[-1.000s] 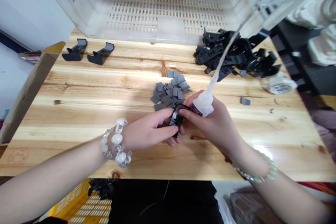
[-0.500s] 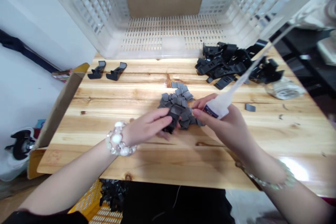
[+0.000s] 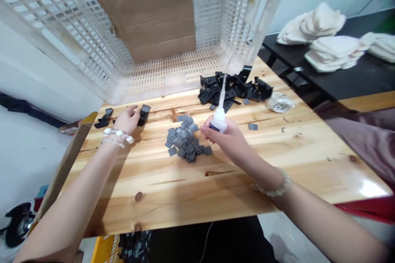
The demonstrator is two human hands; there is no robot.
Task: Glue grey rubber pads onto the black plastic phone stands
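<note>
My left hand is at the table's left side, its fingers loosely apart beside a black plastic bracket with a grey pad on its top. Whether a fingertip still touches that bracket, I cannot tell. Another black bracket lies left of the hand, and a dark part mostly hidden under the hand shows a small edge. My right hand is closed around a white squeeze bottle with a long thin nozzle pointing up and away. Below and left of the bottle lies a heap of small grey square pads.
Black brackets lie in a pile at the back right, near a clear roll of tape. One loose grey pad sits to the right. A white plastic crate with cardboard stands behind. White cloth stacks rest on a dark table.
My left hand has moved from the grey pads to the far left, where the bracket it held now stands on the table. My right hand keeps the bottle. The view has turned right.
</note>
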